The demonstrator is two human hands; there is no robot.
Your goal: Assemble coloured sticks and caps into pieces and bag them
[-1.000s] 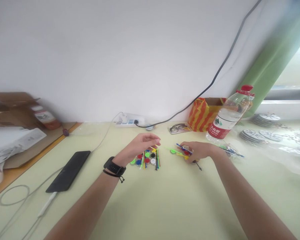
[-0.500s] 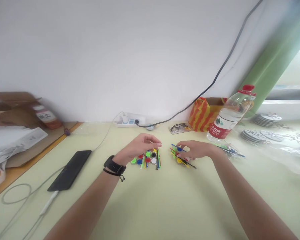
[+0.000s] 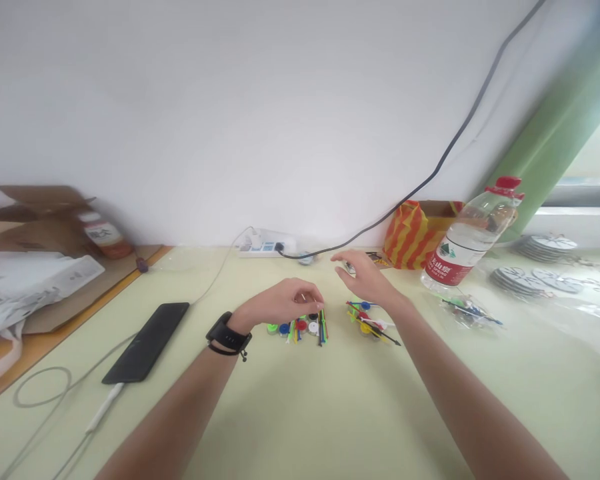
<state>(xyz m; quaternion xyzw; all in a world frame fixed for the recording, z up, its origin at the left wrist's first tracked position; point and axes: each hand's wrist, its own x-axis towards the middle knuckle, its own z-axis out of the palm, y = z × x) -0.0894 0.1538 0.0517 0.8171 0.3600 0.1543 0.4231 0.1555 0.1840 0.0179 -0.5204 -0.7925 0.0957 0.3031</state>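
Note:
My left hand point(image 3: 285, 301), with a black watch point(image 3: 229, 333) on its wrist, hovers low over small coloured discs point(image 3: 313, 327) and thin coloured sticks point(image 3: 322, 328) laid out on the table. Its thumb and forefinger meet in a pinch; whatever may be between them is too small to make out. Further right, my right hand point(image 3: 361, 275) is raised with thumb and fingers apart, holding nothing. Just below it lies a loose heap of coloured pointed sticks and discs point(image 3: 373, 323), partly behind the wrist.
A black phone point(image 3: 147, 342) on a cable lies at left, near a cardboard box point(image 3: 45, 207). A power strip point(image 3: 263, 247) sits by the wall. Right stand a striped bag point(image 3: 405, 233), a water bottle point(image 3: 467, 240), a bagged parts packet point(image 3: 470, 311) and stacked discs point(image 3: 523, 280).
My right hand has lifted off the heap of sticks and discs and moved up and slightly left, its fingers spreading. My left hand stays near the laid-out discs. The whole view has shifted slightly.

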